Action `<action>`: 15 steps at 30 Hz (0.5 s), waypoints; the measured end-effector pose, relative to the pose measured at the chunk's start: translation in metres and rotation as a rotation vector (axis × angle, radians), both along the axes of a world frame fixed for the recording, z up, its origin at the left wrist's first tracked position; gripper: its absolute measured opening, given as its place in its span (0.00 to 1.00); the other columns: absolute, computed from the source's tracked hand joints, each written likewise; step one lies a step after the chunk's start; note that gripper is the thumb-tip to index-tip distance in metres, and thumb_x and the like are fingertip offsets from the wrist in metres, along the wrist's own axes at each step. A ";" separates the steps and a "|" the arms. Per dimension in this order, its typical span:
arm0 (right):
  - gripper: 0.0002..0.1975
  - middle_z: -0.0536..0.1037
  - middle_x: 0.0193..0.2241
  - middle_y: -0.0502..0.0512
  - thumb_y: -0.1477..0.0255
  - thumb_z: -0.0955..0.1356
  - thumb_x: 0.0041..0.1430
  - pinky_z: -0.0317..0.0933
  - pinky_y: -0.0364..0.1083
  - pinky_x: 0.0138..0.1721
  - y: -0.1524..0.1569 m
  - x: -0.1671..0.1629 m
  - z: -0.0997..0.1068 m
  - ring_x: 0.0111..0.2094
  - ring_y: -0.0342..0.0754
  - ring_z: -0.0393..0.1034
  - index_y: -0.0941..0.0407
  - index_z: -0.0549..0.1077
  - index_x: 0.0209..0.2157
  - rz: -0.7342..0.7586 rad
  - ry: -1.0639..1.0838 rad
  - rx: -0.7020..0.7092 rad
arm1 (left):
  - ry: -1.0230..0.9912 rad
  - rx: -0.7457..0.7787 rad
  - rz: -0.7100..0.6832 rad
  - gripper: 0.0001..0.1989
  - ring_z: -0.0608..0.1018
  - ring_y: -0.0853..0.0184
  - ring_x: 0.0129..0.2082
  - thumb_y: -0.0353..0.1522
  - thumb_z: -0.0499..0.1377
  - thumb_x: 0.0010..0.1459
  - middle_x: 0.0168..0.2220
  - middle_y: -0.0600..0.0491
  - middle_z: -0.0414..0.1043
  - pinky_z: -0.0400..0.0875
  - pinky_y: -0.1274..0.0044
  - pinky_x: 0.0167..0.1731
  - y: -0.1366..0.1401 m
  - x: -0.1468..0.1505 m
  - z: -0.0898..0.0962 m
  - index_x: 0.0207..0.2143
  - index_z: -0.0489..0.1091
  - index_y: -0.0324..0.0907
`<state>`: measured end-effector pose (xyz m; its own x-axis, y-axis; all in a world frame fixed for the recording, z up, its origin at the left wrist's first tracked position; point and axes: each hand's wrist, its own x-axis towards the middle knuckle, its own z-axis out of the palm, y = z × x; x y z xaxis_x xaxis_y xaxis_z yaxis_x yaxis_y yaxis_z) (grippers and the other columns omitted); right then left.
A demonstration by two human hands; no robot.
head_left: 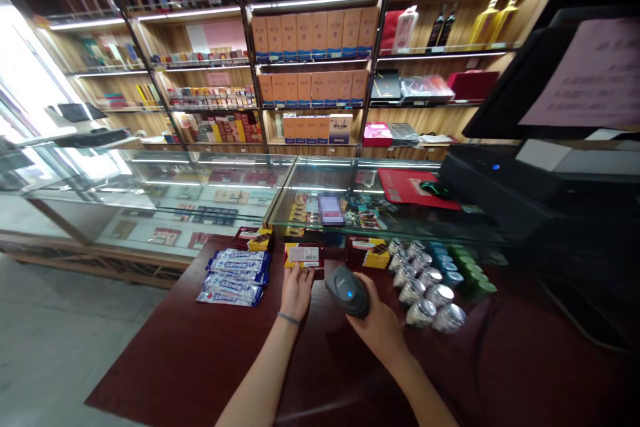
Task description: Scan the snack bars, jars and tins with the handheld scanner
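Observation:
My right hand [377, 317] is wrapped round a dark barcode scanner [349, 290] with a lit blue light on top. The scanner is above the table, its front toward a red and yellow chocolate pack [304, 254]. At the near edge of that pack, the fingers of my left hand [297, 292] grip it; a barcode label faces up. Boxes of yellow chocolate bars [377, 255] flank it on the right, with another chocolate box [255, 238] on the left. Several blue and white snack packets [235, 278] lie stacked left of my left hand.
Clear jars with silver lids [421, 311] stand in rows on the right, beside blue-topped [447, 265] and green-topped containers [473, 273]. A glass display counter [330, 173] borders the dark red table [200, 360]. A monitor [560, 80] stands at far right.

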<state>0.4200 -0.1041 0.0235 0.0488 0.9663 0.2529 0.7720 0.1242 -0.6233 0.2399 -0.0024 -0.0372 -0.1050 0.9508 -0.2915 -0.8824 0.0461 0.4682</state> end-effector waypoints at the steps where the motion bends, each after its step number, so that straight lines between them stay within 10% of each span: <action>1: 0.28 0.82 0.37 0.49 0.71 0.67 0.52 0.61 0.43 0.28 0.000 0.000 -0.001 0.33 0.53 0.79 0.48 0.60 0.55 0.009 -0.022 -0.007 | -0.002 -0.006 0.000 0.07 0.79 0.70 0.40 0.27 0.55 0.64 0.42 0.53 0.76 0.72 0.68 0.52 0.000 0.000 0.000 0.41 0.67 0.47; 15: 0.16 0.80 0.30 0.49 0.69 0.67 0.52 0.58 0.43 0.27 0.002 0.006 -0.002 0.31 0.53 0.78 0.50 0.64 0.44 0.006 0.003 -0.043 | 0.024 0.049 -0.015 0.11 0.78 0.69 0.44 0.26 0.59 0.60 0.44 0.53 0.75 0.70 0.67 0.54 0.000 -0.003 -0.005 0.44 0.68 0.48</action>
<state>0.4256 -0.1021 0.0216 0.0436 0.9765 0.2112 0.7693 0.1020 -0.6307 0.2371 -0.0022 -0.0424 -0.0973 0.9654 -0.2419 -0.8703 0.0354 0.4913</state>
